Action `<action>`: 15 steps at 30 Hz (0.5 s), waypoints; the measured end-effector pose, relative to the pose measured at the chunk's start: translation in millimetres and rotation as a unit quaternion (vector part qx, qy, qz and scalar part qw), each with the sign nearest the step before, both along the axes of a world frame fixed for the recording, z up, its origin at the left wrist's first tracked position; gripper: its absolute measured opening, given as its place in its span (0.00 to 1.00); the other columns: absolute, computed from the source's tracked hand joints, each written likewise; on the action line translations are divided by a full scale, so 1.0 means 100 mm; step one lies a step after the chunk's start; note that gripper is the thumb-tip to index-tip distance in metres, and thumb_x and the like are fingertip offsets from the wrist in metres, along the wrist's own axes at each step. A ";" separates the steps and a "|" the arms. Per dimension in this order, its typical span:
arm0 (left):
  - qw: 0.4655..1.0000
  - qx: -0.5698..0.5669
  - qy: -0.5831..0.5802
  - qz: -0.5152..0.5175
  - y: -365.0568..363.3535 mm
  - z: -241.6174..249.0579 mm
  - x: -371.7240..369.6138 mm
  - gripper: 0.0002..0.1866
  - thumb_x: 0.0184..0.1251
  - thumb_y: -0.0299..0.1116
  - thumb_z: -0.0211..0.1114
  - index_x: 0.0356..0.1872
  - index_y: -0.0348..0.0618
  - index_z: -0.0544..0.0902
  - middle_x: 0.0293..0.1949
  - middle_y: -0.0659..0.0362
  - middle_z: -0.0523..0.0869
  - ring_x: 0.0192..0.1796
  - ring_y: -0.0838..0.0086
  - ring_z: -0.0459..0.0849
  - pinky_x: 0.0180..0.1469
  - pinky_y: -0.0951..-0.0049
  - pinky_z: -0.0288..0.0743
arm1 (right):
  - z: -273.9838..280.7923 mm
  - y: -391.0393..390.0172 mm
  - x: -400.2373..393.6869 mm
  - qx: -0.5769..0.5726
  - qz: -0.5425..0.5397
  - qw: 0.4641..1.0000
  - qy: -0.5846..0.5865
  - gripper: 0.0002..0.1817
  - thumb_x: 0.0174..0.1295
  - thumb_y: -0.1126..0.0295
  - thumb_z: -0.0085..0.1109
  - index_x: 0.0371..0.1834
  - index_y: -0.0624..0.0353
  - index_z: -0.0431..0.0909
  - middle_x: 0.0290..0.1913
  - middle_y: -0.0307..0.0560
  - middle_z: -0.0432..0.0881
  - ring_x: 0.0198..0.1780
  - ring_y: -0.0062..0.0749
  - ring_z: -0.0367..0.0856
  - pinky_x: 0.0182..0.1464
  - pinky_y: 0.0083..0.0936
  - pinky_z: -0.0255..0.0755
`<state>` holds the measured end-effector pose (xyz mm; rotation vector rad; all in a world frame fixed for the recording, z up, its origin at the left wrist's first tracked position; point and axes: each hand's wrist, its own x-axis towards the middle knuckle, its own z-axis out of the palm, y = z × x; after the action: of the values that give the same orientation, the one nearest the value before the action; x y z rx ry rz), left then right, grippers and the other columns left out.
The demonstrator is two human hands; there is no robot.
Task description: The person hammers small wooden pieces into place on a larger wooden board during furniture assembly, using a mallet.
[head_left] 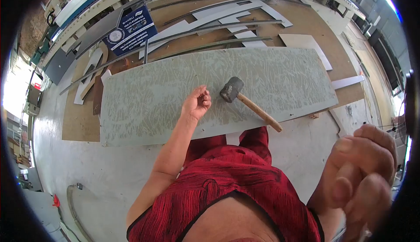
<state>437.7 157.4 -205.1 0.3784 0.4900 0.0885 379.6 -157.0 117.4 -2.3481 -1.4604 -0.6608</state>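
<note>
My left hand [197, 103] is over the grey-green panel [166, 89], its fingers curled and the thumb drawn in toward them. Whether something tiny sits between those fingertips is too small to tell. A rubber mallet [256, 110] with a black head and wooden handle lies on the panel to the right of that hand, apart from it. The handle's end reaches past the panel's near edge. Raised close to the camera at the lower right, my right hand [361, 172] is partly blurred. Its fingers are bent inward, and what they hold, if anything, is hidden.
Beyond the panel lie white offcut strips [201, 19], long dark metal strips [210, 44] and a blue printed adhesive sign [131, 29] on brown board [302, 23]. A long machine [100, 10] runs along the back. A hose [74, 207] lies on the floor at lower left.
</note>
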 end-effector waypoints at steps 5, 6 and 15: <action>1.000 -0.007 -0.013 -0.001 0.04 -0.05 0.06 0.07 0.56 0.27 0.66 0.35 0.41 0.78 0.28 0.61 0.78 0.25 0.79 0.73 0.22 0.82 0.66 | -0.56 0.03 0.61 0.216 0.136 0.966 0.033 0.14 0.46 0.69 0.65 0.35 0.61 0.76 0.30 0.46 0.81 0.27 0.38 0.78 0.27 0.26 0.72; 1.000 -0.011 -0.022 -0.010 0.06 -0.07 0.08 0.09 0.56 0.26 0.65 0.38 0.39 0.78 0.29 0.60 0.78 0.25 0.79 0.73 0.22 0.82 0.67 | -0.78 0.17 0.71 0.249 0.127 0.960 0.004 0.16 0.45 0.71 0.66 0.39 0.61 0.75 0.32 0.46 0.81 0.30 0.40 0.79 0.29 0.26 0.73; 1.000 0.021 -0.009 -0.005 0.00 0.11 0.20 0.07 0.56 0.25 0.64 0.36 0.37 0.79 0.30 0.60 0.80 0.26 0.78 0.77 0.24 0.82 0.72 | -2.88 0.67 1.42 -0.072 -0.040 0.972 0.222 0.26 0.48 0.64 0.62 0.53 0.54 0.68 0.41 0.50 0.72 0.47 0.48 0.72 0.45 0.40 0.70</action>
<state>457.8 157.5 -193.8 0.4199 0.4682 0.0929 521.9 -89.9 -170.4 -2.4616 -1.2492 -0.0323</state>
